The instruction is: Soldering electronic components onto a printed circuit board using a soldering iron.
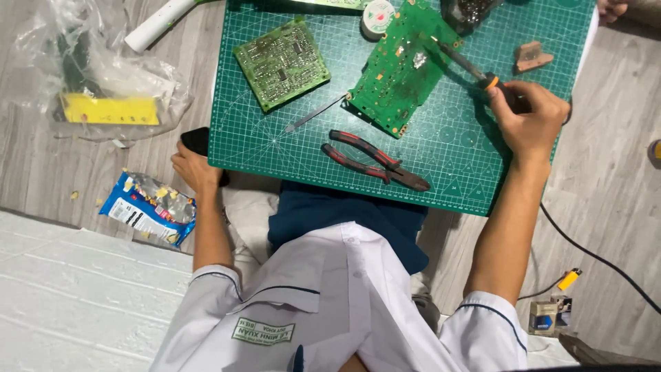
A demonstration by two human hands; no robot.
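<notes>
Both arms out, hands apart
Right hand (527, 118) closed in a grip, forearm extended; left hand (195, 167) resting, fingers curled.

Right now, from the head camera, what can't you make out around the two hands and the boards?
- Left hand: fingers lie behind the cutting mat edge; dark thing under them unclear.
- Soldering iron: tip contact on the larger circuit board too small to judge.
- Round spool: cut off by top edge.

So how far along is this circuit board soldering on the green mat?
Set out already: cutting mat, pliers, tweezers, solder reel. In hand: the right hand holds the soldering iron, tip on the larger board. The left hand grips the mat's edge. The smaller board lies untouched.
</notes>
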